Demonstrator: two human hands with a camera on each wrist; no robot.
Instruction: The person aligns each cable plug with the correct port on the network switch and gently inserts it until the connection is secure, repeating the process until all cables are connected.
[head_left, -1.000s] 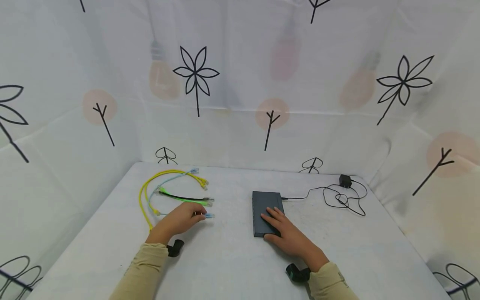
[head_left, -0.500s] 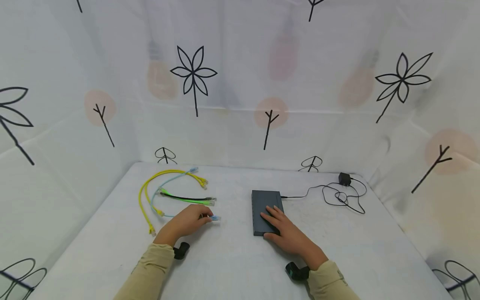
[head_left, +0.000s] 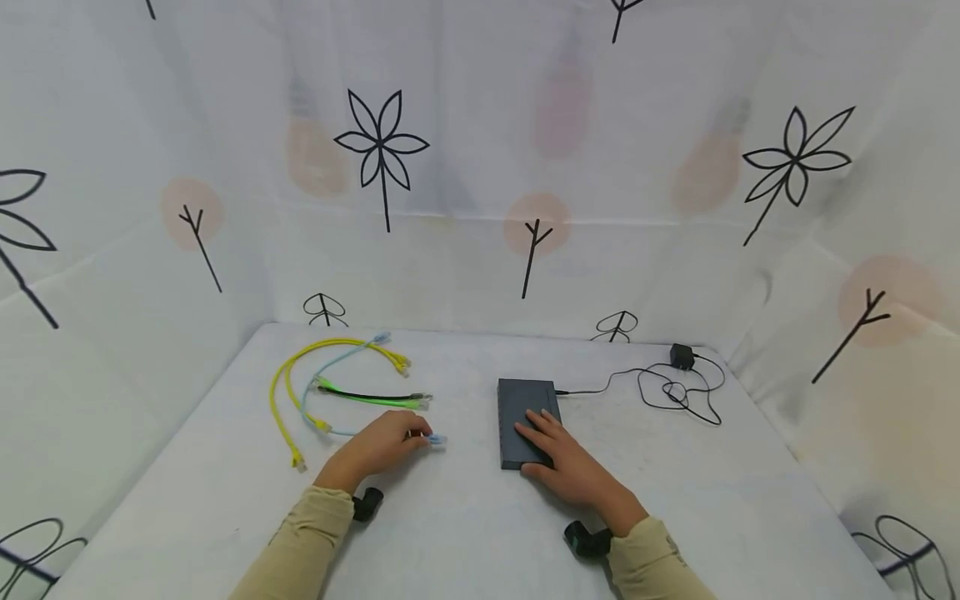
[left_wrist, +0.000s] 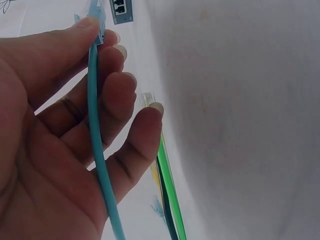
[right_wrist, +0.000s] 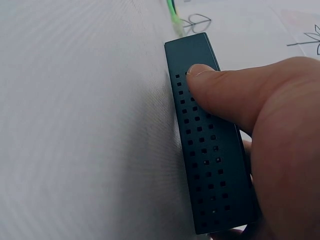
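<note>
My left hand [head_left: 378,450] pinches the plug [left_wrist: 95,25] of a light blue Ethernet cable [left_wrist: 95,115] between thumb and fingertips. The cable hangs down past the palm in the left wrist view. My right hand [head_left: 573,471] rests on a dark grey network switch [head_left: 517,408], its fingers spread over the top. In the right wrist view the thumb [right_wrist: 225,92] presses against the switch's vented side [right_wrist: 200,155]. A corner of the switch with ports [left_wrist: 121,9] shows at the top of the left wrist view.
Yellow Ethernet cables [head_left: 279,400] curve at the left, with short green [head_left: 393,403] and black [head_left: 367,396] cables beside them. A thin black cord [head_left: 607,387] runs from the switch to a power adapter [head_left: 682,357] at the back right. Patterned white cloth surrounds the table.
My left hand has moved to the right with the blue plug, uncovering the near yellow plug. My right hand stays on the switch. The head view has shifted slightly.
</note>
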